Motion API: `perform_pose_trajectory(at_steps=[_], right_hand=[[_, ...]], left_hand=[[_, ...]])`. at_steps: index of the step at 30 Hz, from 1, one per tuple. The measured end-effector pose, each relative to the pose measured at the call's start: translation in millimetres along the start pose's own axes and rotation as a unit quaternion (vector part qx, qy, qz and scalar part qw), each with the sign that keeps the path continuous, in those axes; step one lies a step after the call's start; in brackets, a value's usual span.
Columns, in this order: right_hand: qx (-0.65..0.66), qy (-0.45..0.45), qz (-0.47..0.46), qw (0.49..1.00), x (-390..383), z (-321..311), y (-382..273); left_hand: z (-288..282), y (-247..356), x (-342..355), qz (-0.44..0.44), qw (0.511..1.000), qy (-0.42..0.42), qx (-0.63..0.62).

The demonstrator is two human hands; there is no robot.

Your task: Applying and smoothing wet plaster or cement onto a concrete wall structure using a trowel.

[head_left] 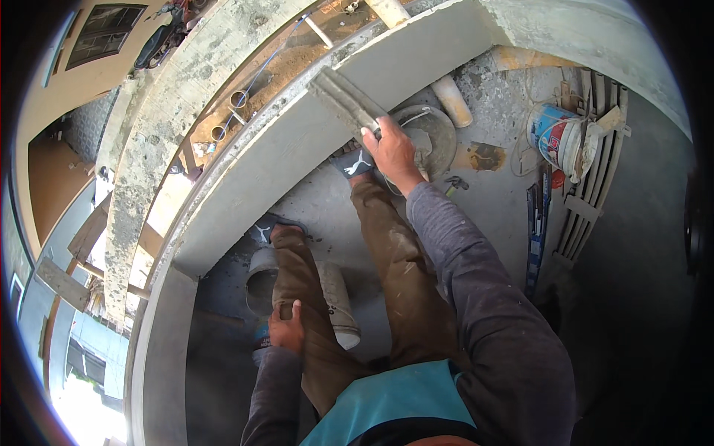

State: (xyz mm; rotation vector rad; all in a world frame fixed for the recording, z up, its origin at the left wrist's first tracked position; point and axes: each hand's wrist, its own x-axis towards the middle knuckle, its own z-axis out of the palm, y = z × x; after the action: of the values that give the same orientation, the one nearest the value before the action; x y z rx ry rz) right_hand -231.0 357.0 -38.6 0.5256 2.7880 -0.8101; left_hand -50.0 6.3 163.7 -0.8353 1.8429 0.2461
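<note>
White emblem [360, 163] on sandals [345, 166], printed label [547, 134] on bucket [571, 152]

R arm [483, 267] extended fwd, R grip [394, 154] curled; L grip [287, 330] by L leg [293, 256].

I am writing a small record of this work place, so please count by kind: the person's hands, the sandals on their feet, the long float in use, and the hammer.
Hands: 2 (left hand, right hand)
Sandals: 2 (left sandal, right sandal)
Float: 1 (long float)
Hammer: 1
Total: 6
</note>
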Motion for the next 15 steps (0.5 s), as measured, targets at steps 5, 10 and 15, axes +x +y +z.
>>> perform_pose_trajectory(at_steps=[5,10,15], right_hand=[[-0.051,0.129,0.129,0.982,103,-64,76],[-0.111,0.142,0.177,0.968,183,-123,137],[0.07,0.125,0.231,0.962,156,-99,136]], left_hand=[[4,4,-2,-0.012,1.0,0.002,0.006],[11,-2,0,-0.003,1.0,0.023,0.002],[16,-4,-1,-0.004,1.0,0.004,0.002]])
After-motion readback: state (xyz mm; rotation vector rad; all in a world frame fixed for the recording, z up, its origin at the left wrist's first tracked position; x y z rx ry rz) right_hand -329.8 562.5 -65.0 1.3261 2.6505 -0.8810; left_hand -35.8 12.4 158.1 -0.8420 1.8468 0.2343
